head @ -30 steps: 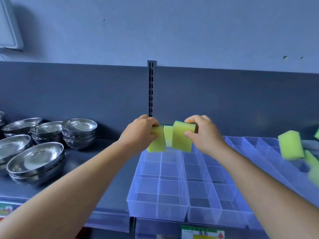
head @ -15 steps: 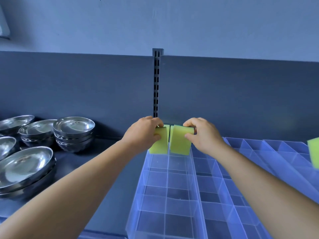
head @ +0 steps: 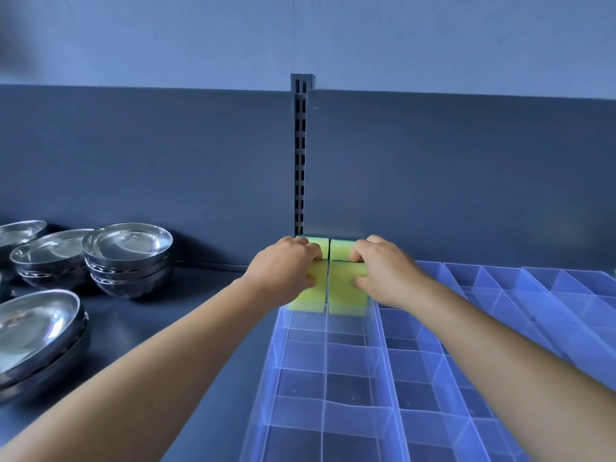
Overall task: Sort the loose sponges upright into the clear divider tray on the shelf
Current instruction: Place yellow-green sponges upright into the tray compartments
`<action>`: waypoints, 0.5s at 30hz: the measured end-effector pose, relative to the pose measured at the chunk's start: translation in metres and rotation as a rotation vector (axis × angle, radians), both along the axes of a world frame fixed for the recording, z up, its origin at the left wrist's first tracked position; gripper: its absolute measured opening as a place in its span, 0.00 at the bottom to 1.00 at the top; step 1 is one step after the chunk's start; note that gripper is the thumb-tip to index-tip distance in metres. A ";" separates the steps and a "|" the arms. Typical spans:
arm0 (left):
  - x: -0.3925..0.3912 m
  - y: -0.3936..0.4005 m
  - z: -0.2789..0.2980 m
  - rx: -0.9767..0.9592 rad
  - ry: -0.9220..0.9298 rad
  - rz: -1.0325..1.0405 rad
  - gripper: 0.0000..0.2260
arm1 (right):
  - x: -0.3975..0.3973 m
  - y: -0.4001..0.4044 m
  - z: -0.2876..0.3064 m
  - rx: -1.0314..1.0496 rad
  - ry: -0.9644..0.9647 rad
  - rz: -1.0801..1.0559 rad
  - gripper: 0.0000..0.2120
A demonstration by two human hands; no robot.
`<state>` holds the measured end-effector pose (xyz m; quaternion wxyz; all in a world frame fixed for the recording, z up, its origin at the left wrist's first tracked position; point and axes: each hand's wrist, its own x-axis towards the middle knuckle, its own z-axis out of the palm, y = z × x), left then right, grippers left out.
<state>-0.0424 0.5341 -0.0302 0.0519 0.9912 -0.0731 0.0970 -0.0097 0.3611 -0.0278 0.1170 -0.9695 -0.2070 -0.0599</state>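
Both hands, left hand point(head: 283, 273) and right hand point(head: 388, 271), each grip a yellow sponge point(head: 308, 295) mid-frame; I'd push them straight down so they sit upright in the divider tray point(head: 333, 371).

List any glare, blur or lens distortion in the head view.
Head view: window-like glare on the steel bowls; wide-angle bending curves the forearms and tray walls; top-left corner smeared; both hands and sponges fairly sharp.

Sponges point(head: 346, 295) yellow-green; divider tray point(head: 333, 378) clear, bluish; bowls point(head: 126, 248) shiny silver; shelf point(head: 206, 345) dark grey.
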 end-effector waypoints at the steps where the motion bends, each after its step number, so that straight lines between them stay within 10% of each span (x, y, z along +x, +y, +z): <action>1: -0.001 -0.001 0.001 0.015 0.006 -0.004 0.20 | -0.002 0.000 0.001 -0.009 0.008 -0.004 0.18; 15: -0.044 -0.071 0.028 0.024 -0.150 -0.273 0.26 | -0.078 -0.068 0.024 -0.100 -0.071 -0.169 0.32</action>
